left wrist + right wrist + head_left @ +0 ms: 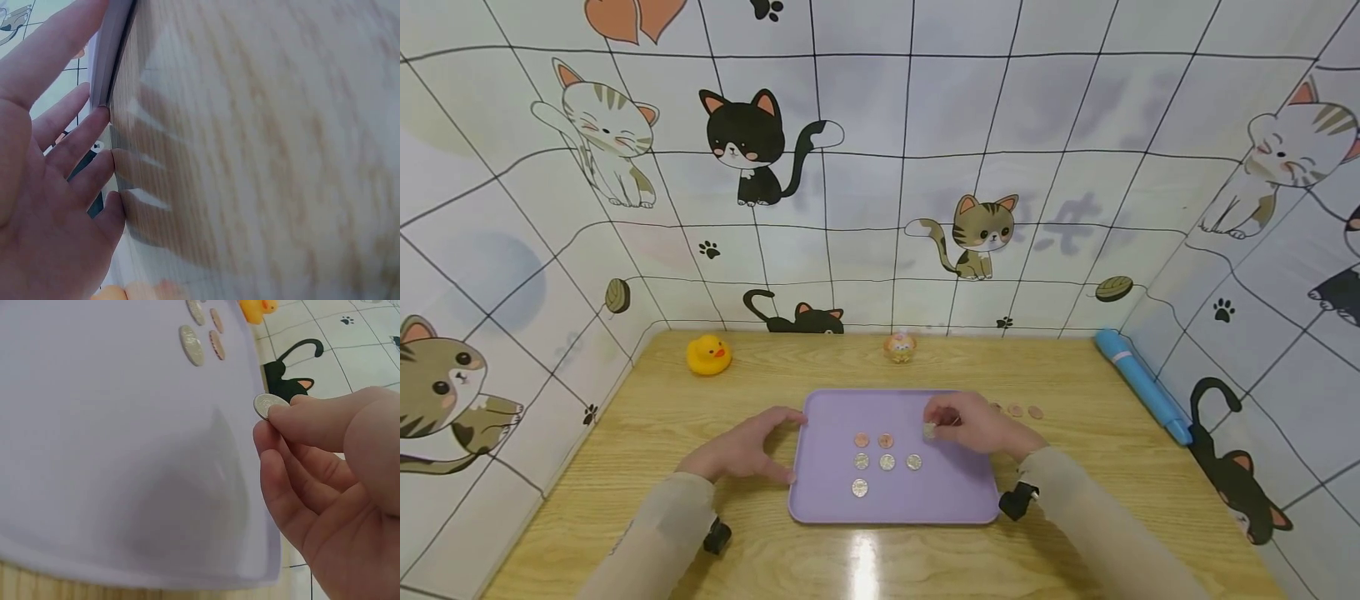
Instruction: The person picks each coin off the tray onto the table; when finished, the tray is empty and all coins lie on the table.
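Nearest me on the counter (pixel 790 558) lies the lilac tray (pixel 932 500), with one silver coin (pixel 860 488) toward its near side. Beyond that runs a row of three silver coins (pixel 887 462), lined up left to right. My left hand (pixel 741 446) is at the tray's left edge, fingers spread by the rim. Farther in lie two copper-coloured coins (pixel 886 440), side by side. My right hand (pixel 973 423) pinches another silver coin (pixel 269 404) between thumb and fingers, above the tray's right part. Past that hand, more copper-coloured coins (pixel 1015 411) rest on the counter. At the back sit a yellow duck (pixel 708 357) and a small round figure (pixel 899 348).
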Action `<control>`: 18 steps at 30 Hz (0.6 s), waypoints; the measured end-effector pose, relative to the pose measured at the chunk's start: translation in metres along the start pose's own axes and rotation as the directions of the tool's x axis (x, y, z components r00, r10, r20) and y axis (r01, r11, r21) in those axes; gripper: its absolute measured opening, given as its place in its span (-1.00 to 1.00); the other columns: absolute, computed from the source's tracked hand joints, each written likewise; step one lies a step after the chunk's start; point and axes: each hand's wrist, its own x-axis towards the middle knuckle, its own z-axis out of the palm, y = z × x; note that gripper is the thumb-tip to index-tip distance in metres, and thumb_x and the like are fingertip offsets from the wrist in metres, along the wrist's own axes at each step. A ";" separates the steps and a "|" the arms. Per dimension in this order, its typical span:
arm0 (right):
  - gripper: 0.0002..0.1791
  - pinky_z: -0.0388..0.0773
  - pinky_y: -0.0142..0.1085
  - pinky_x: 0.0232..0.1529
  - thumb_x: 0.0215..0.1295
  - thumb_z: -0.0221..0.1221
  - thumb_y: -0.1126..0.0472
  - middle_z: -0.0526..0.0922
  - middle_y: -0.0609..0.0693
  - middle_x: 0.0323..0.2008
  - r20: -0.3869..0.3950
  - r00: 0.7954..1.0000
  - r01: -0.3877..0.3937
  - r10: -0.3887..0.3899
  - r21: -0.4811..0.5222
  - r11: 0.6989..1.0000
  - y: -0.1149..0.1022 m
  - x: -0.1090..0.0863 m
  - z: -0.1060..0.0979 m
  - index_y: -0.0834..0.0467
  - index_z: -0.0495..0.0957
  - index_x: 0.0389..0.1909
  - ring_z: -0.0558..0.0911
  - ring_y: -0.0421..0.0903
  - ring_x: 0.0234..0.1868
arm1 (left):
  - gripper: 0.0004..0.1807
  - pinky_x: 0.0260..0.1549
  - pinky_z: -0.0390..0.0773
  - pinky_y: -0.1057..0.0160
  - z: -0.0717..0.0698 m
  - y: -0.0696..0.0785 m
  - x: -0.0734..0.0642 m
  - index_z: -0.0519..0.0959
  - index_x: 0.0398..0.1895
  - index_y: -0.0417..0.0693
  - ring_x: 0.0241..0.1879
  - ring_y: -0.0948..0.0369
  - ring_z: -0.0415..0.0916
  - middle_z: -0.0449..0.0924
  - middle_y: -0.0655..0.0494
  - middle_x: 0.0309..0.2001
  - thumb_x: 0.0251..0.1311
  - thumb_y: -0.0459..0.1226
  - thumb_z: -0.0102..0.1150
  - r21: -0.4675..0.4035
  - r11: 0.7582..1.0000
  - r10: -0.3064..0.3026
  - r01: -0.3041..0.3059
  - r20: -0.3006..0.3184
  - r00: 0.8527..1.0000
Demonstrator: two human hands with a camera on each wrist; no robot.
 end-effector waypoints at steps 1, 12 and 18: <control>-0.83 0.66 -0.30 -0.15 0.36 0.33 0.39 0.72 -0.05 -0.20 -0.003 1.000 -0.009 0.009 0.006 1.000 0.000 -0.002 -0.002 0.11 0.66 -0.10 0.65 -0.19 -0.22 | 0.01 0.54 0.06 -0.33 0.000 0.000 0.000 0.42 0.46 0.11 0.57 -0.16 0.13 0.29 -0.02 0.55 -0.13 -0.03 0.73 -0.004 1.000 -0.002 0.002 0.001 1.000; -0.82 0.62 -0.32 -0.17 0.42 0.30 0.33 0.67 -0.09 -0.24 -0.045 0.996 -0.071 0.072 0.015 0.997 0.011 -0.022 -0.023 0.12 0.68 -0.01 0.60 -0.16 -0.22 | 0.01 0.54 0.03 -0.35 0.000 0.000 -0.001 0.43 0.45 0.17 0.58 -0.16 0.11 0.29 -0.01 0.56 -0.16 -0.05 0.74 -0.019 1.000 -0.021 0.021 -0.011 1.000; -0.78 0.57 -0.34 -0.25 0.44 0.27 0.32 0.66 -0.05 -0.19 -0.089 0.988 -0.124 0.126 0.024 0.992 0.018 -0.040 -0.035 0.15 0.70 0.04 0.54 -0.10 -0.23 | 0.01 0.53 0.03 -0.37 0.000 0.005 -0.003 0.41 0.47 0.09 0.57 -0.20 0.11 0.28 -0.07 0.56 -0.12 -0.07 0.73 -0.017 1.000 -0.004 0.004 -0.007 1.000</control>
